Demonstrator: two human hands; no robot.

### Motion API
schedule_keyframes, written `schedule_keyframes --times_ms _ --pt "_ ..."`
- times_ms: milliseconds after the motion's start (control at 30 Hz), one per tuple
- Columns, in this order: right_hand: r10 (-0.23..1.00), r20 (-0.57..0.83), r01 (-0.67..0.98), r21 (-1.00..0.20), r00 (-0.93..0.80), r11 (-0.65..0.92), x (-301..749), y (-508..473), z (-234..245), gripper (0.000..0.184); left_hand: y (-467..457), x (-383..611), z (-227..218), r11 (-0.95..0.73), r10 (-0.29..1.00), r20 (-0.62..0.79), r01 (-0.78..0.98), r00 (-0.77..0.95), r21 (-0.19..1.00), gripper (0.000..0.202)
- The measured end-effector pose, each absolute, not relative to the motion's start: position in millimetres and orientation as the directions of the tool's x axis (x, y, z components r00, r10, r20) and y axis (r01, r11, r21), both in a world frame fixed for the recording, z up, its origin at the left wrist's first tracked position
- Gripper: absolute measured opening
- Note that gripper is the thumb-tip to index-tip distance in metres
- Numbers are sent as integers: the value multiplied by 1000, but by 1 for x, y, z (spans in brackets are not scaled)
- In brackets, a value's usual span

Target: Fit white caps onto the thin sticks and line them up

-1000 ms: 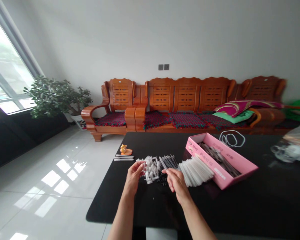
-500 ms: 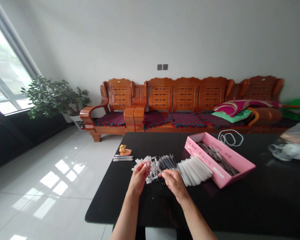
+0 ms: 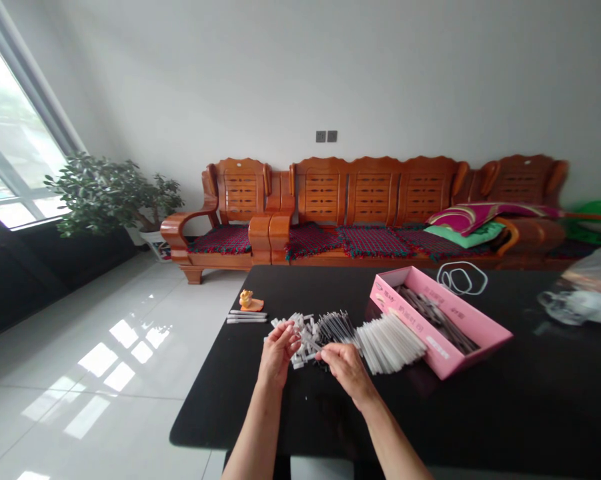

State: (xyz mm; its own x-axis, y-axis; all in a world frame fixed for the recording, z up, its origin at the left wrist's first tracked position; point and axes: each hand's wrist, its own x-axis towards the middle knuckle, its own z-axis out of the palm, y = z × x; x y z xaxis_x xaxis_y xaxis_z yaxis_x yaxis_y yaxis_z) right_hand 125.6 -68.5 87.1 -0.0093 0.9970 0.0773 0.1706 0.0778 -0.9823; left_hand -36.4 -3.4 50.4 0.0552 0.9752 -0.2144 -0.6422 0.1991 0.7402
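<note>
Hands (image 3: 276, 355) near stubby white pieces (image 3: 308, 331) — slender dark rods (image 3: 336, 326) alongside.

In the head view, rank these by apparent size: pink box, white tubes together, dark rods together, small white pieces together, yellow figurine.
1. Pink box
2. White tubes
3. Small white pieces, partly hidden by the left hand
4. Dark rods
5. Yellow figurine
</note>
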Motion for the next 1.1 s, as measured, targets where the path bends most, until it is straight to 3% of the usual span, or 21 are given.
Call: schedule_keyframes --times_ms 300,567,833,933,1100 --pt "982 188 330 -928 15 172 124 -65 79 33 -8 -31 54 80 992 -117 -492 -45 867 40" --pt "978 209 431 -882 -5 191 122 -66 78 33 -10 -26 54 100 992 -127 -508 -18 856 40" --pt "969 246 470 -853 -20 226 120 -68 77 37 -11 -16 49 11 995 -57 -462 -84 887 33" --pt "986 164 349 -924 0 154 119 -66 74 38 -9 -14 46 -28 995 -17 -462 -94 886 33" --pt "992 -127 -78 -989 -3 -127 111 -66 69 38 -6 -14 46 -67 996 26 -490 -90 869 31"
